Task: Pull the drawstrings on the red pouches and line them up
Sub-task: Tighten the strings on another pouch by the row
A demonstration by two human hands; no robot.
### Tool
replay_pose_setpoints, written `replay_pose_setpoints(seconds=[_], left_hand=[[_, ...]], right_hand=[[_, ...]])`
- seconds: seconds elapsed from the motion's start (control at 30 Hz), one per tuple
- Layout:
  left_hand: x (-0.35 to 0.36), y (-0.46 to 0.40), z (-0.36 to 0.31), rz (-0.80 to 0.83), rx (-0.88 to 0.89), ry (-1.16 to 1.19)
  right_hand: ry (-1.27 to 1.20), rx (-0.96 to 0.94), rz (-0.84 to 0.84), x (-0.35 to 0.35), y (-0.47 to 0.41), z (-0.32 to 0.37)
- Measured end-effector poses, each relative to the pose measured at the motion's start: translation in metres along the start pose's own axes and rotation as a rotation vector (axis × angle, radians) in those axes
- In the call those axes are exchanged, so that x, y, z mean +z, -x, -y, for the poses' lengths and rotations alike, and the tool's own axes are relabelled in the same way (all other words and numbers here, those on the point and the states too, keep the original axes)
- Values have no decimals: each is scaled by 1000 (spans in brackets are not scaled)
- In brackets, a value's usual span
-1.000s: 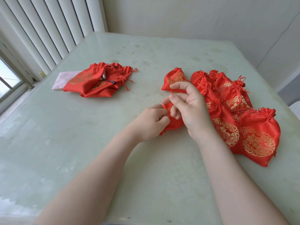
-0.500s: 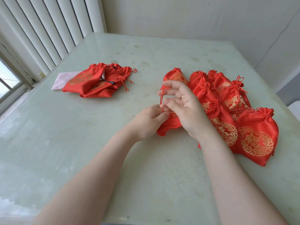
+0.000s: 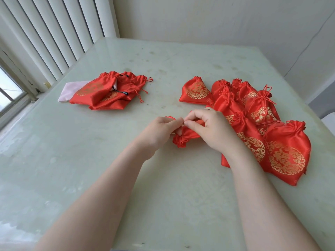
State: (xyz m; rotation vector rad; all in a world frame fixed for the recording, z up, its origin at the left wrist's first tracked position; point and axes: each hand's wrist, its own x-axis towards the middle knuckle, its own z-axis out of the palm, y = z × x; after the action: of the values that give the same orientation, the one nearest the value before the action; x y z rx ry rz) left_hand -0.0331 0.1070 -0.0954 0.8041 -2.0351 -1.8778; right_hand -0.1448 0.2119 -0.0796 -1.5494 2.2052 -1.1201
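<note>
My left hand (image 3: pixel 159 131) and right hand (image 3: pixel 212 129) are pinching a satin pouch (image 3: pixel 186 136), its gathered mouth lying ruffled on the glossy bench (image 3: pixel 90 160). Cinched gold-printed pouches (image 3: pixel 253 120) are overlapping rightward; flat ones (image 3: pixel 107 91) are lying far left.

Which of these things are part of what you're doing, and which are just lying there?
In the job:
- pouch gripped by left hand and right hand
- pouch row on the right
- pouch pile on the left

Just lying about:
- pink cloth under that pile
- blinds
- window
</note>
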Motion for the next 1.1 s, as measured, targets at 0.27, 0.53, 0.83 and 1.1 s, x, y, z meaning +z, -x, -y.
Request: replay_pose_setpoints(seconds=[0.27,0.53,0.83,1.1], left_hand=[[-1,1,-3,4,-31,113],[-6,5,-5,119,-18,165],[-8,5,-5,15,70,104],[-8,7,-6,-23,182,-3]], right_hand=[[134,-141,-237,5,-1,5],[-32,-170,62,-4,0,4],[-281,20,41,-10,1,3],[-290,130,55,-8,0,2]])
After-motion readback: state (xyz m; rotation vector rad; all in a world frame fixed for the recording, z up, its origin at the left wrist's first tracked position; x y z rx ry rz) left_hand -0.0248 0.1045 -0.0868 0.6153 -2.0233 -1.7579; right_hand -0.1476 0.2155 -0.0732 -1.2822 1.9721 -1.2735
